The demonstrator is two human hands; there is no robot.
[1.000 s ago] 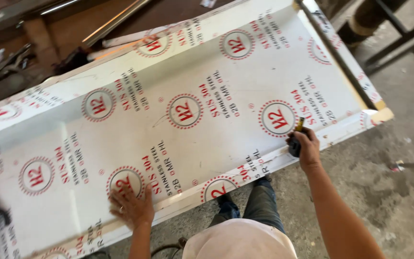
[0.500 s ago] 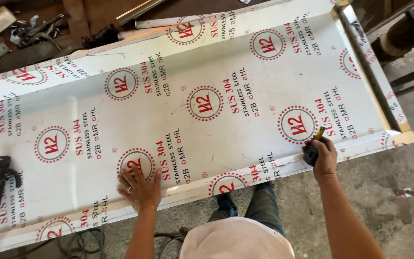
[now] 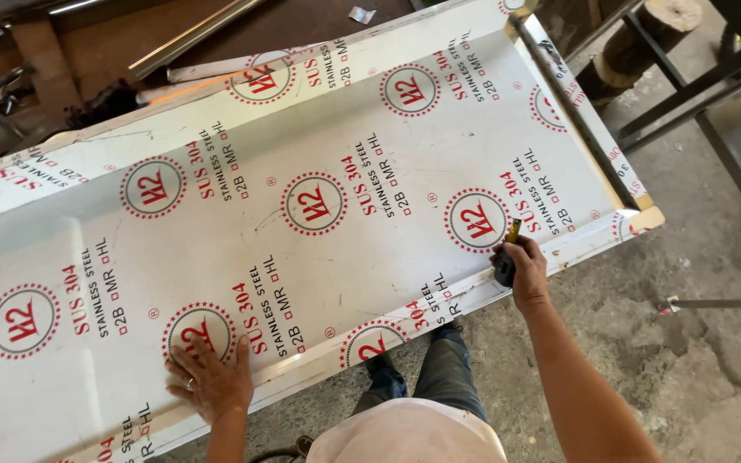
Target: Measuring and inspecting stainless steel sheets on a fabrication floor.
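left hand [image 3: 210,381] flat, fingers spread on film-covered steel sheet [image 3: 319,214], right hand [image 3: 525,273] fingers gripping black-yellow tape measure [image 3: 508,257] at sheet's near edge

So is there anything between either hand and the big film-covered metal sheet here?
Nothing visible. The left hand lies flat, palm down, directly on the sheet near its front edge. The right hand rests at the same edge further right, closed around a small dark tool with a yellow tip that touches the sheet.

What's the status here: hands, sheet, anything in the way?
Left hand flat on film-covered steel sheet. Right hand gripping a small black-and-yellow tool at the near edge. Nothing between them.
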